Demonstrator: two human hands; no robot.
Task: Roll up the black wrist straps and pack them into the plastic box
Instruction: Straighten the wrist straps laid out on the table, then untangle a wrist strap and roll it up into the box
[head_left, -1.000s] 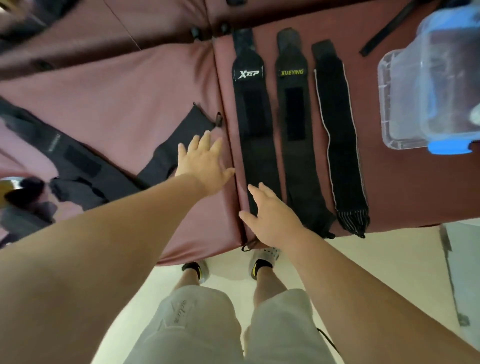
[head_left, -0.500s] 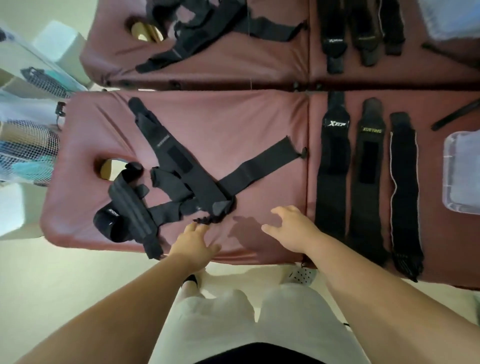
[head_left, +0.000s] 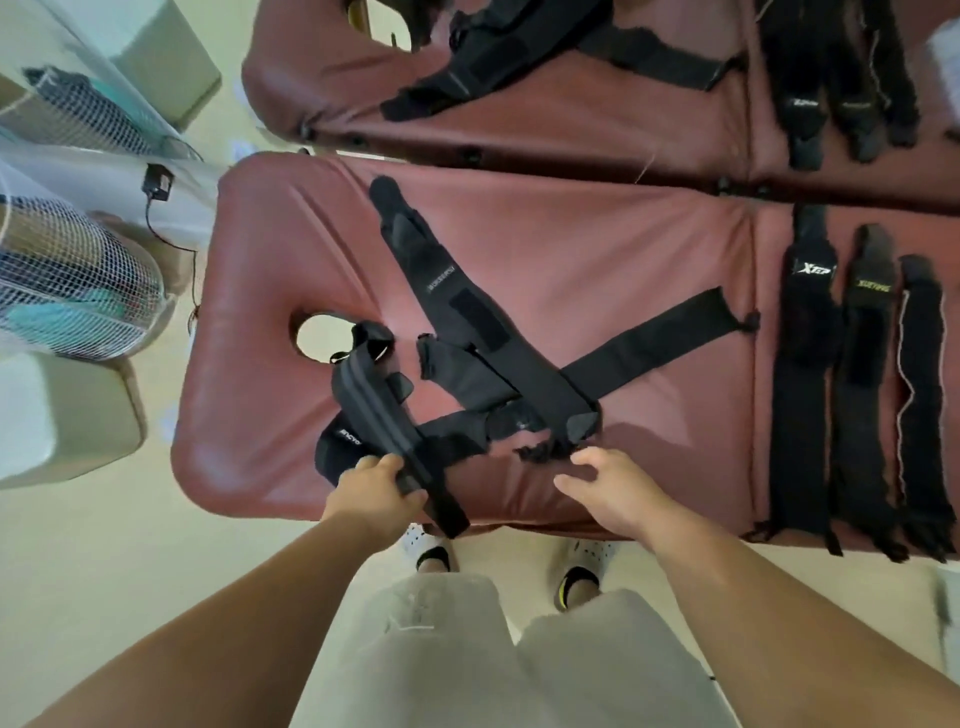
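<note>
Now, at 9 o'clock in the frame, a white mesh-covered fan (head_left: 78, 291) stands beside the maroon padded massage table (head_left: 597, 249). A tangled heap of black fabric wrist straps (head_left: 498, 364) lies on the table's left half. At the heap's 7 o'clock, the left hand (head_left: 379, 488) grips the near end of a black ribbed wrist strap (head_left: 371, 405), fingers and thumb curled around it. Half a second ago that hand lay open near the table's front edge, holding nothing.

At the heap's 5 o'clock, the right hand (head_left: 608, 488) hovers with fingers loosely spread and empty, its fingertips just beside a frayed black strap end (head_left: 540, 449). It has drawn closer to that end than before.

At 3 o'clock, three long black wrist straps (head_left: 862, 405) lie flat and unrolled, side by side, as they did earlier.
</note>
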